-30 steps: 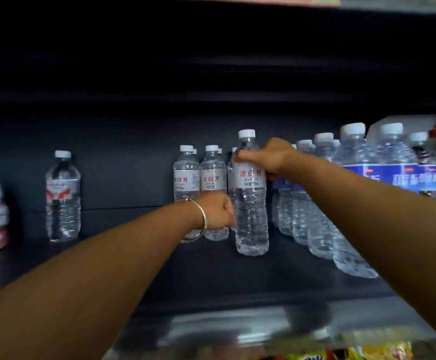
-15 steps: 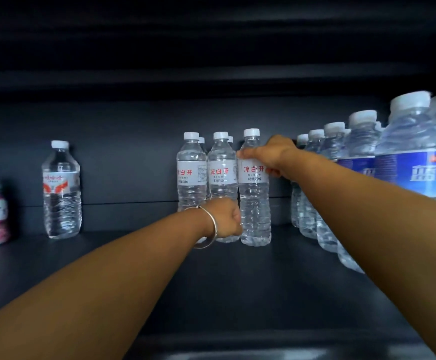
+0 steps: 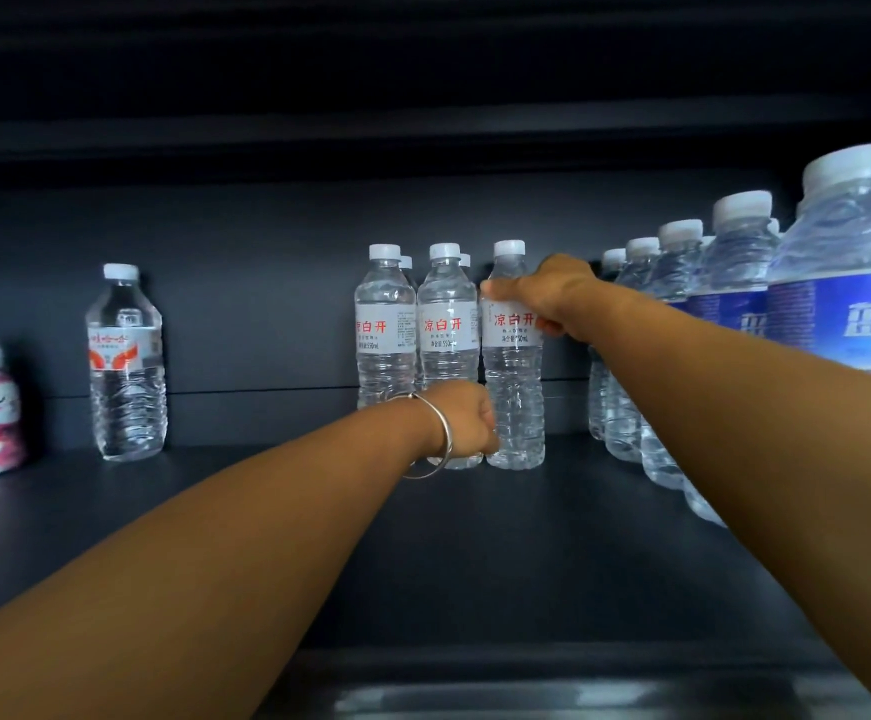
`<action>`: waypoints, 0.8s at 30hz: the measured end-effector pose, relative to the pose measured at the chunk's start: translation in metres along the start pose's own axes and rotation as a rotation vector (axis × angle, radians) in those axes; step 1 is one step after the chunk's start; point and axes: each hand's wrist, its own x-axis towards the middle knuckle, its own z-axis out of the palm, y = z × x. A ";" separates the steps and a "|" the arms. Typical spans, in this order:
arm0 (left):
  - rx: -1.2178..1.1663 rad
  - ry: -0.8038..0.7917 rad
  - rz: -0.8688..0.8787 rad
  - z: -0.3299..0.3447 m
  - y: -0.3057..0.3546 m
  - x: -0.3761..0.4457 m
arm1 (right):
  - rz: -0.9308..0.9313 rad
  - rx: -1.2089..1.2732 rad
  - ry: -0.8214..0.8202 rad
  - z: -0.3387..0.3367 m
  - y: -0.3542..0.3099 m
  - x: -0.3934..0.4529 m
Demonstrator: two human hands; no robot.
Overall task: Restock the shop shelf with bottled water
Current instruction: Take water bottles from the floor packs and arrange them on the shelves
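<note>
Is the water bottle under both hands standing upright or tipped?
Upright. The bottle rests flat on the shelf, its white cap straight above, level with its neighbours.

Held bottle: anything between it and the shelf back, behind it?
Cannot tell. The held bottle, gripped by the right hand and left hand, hides that spot. Neighbouring white-label bottles have second bottles behind them.
</note>
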 end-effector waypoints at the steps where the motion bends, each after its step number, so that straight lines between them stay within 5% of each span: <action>1: -0.007 0.004 -0.002 0.001 0.000 0.000 | -0.003 -0.002 0.005 0.001 0.000 0.000; 15: -0.026 0.003 0.011 0.003 0.004 -0.009 | -0.041 -0.195 0.110 0.003 0.004 -0.017; 24: 0.024 -0.025 0.065 -0.003 0.020 -0.045 | -0.184 -0.672 0.057 -0.001 0.009 -0.086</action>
